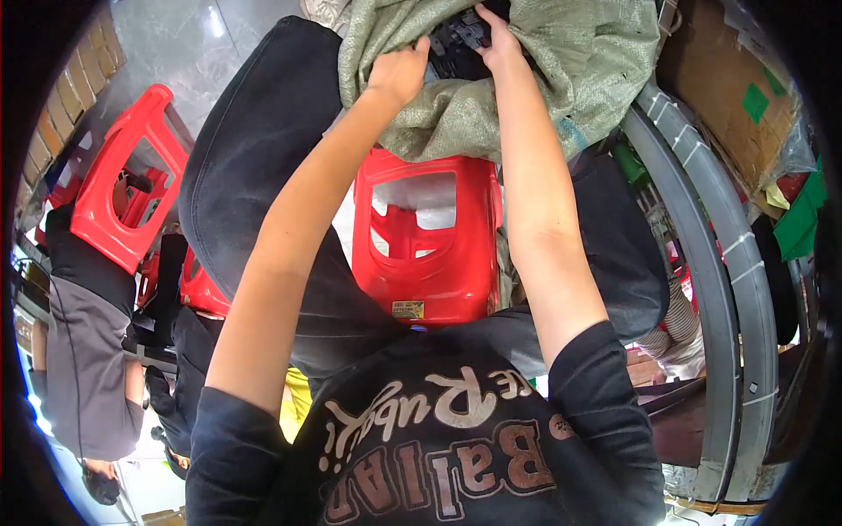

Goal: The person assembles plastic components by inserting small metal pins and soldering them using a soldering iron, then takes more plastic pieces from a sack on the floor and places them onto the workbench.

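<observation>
A large grey-green woven sack [605,66] lies bunched at the top of the view, its mouth folded outward. Inside it are several dark, jagged-looking parts [445,54] whose kind I cannot make out. My left hand [400,74] is closed at the left edge of the opening, thumb uppermost; its curled fingers are partly hidden. Reaching into the opening from the right, my right hand [502,40] has its thumb and forefinger around a black part [470,28]. Both forearms stretch over my lap toward the sack.
Below the sack, between my legs, stands a red plastic stool [427,294]. Another red stool [132,180] is at the left, near a person in grey [92,359]. Curved grey rails [715,289] run down the right side, beside a cardboard sheet [724,92].
</observation>
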